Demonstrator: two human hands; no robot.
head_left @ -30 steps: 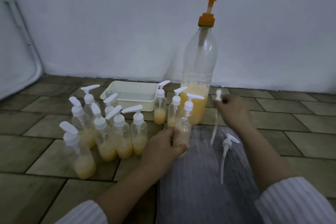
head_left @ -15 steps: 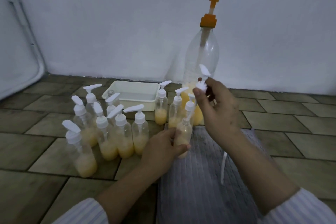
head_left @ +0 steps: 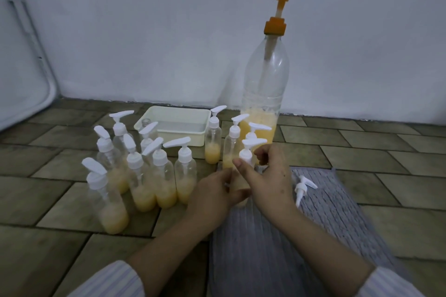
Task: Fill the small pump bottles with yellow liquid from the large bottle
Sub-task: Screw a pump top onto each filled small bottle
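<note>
Bottle point(head_left: 239, 185) at frame centre: my left hand point(head_left: 212, 196) grips it steady. Right hand point(head_left: 268, 176) pinches the pump point(head_left: 249, 152), seating it.

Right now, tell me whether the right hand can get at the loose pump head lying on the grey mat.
Probably yes. The loose pump head lies uncovered on the grey mat just beside the right hand, but that hand is busy gripping the pump top on the small bottle.

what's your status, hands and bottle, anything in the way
Left hand grips small bottle. Right hand holds white pump cap on its neck. Spare pump lies on grey mat, clear of the work.
</note>
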